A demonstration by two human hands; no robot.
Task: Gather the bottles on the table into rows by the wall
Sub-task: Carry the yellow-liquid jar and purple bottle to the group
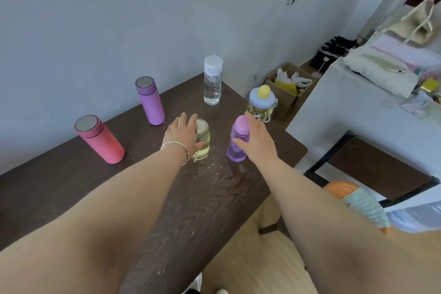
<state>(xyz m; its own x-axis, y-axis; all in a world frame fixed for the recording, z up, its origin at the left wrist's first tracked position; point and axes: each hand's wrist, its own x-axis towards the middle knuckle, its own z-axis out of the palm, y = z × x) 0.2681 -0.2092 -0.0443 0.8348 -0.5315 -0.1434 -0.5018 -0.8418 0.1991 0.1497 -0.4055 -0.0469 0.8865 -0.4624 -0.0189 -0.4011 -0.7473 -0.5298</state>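
Note:
Six bottles stand on the dark wooden table (pixel 71 188). By the wall are a red flask (pixel 100 143), a purple flask (pixel 150 102) and a clear bottle (pixel 212 83) with a white cap. A child's bottle (pixel 261 105) with a yellow spout stands at the right edge. My left hand (pixel 183 136) lies against the left side of a yellow glass jar bottle (pixel 204 148), fingers spread, thumb on its front. My right hand (pixel 257 141) reaches around the right side of a translucent purple bottle (pixel 235 153), thumb touching it and fingers straight. Neither bottle is lifted.
Crumbs (pixel 210 169) are scattered on the table in front of the jar. To the right stands a white table (pixel 346 107) piled with cloth and bags. A cardboard box (pixel 288 93) sits on the floor past the table corner. An orange stool (pixel 343 188) is at lower right.

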